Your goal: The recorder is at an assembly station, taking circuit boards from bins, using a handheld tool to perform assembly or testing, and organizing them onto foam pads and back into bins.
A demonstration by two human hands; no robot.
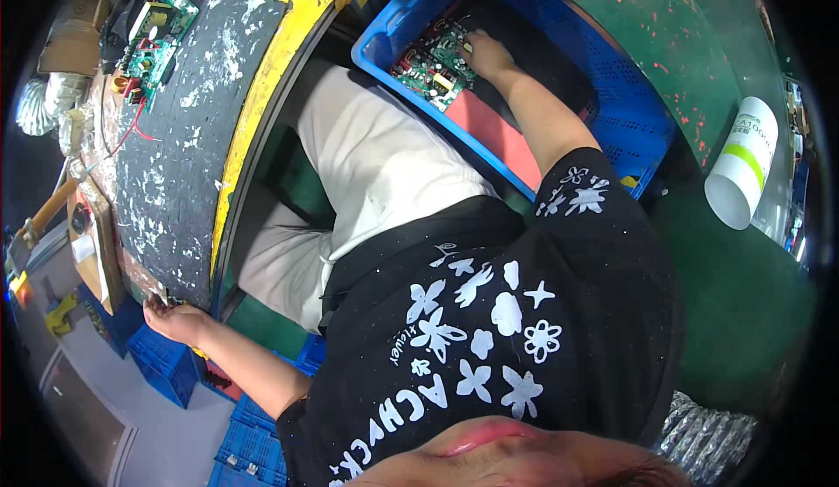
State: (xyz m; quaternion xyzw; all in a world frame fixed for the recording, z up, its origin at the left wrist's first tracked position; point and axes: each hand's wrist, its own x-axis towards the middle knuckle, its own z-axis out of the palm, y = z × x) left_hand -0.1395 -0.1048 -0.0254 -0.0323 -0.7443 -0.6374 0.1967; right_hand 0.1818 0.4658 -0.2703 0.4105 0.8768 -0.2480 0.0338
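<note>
1. Rectangular green circuit board (166, 48) lies on the black mat (201, 111), long axis toward upper right.
2. The person's left hand (177, 320) curls its fingers, grip unclear.
3. Component-covered green boards (433, 57) lie inside the blue plastic crate (568, 17), axes unclear.
4. Right hand (489, 57) bends its fingers at them, grip unclear.

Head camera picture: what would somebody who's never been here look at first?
Probably the big black shirt with white flowers, filling the lower middle. Next might be the bright blue crate at the top, where the right hand reaches in at the green boards. The yellow strip along the table's edge, upper left, and the white tube at far right stand out too.
</note>
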